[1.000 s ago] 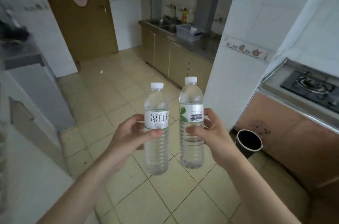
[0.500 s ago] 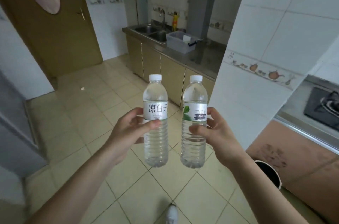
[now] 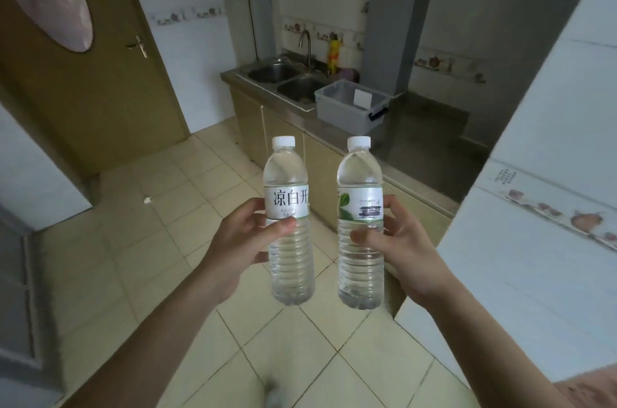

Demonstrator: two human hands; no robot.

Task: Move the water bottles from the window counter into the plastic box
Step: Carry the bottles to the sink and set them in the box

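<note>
We carry the bottles toward the far box (image 3: 350,107): left hand (image 3: 240,240) wrapped around one bottle (image 3: 289,224), right hand (image 3: 400,247) around another (image 3: 360,224). Next, walk closer.

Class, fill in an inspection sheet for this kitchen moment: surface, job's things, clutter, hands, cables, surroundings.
Surface: steel counter, bare beside the box.
Job's things: two capped water bottles, white-label bottle and green-leaf bottle, both upright in the air; clear plastic box on the counter by the double sink, open.
Clutter: yellow bottle behind the sink; white scrap on the floor.
Hands: left hand grips the white-label bottle; right hand grips the green-leaf bottle.
Cables: nothing seen.
Surroundings: brown door, tiled walls, tiled floor.
</note>
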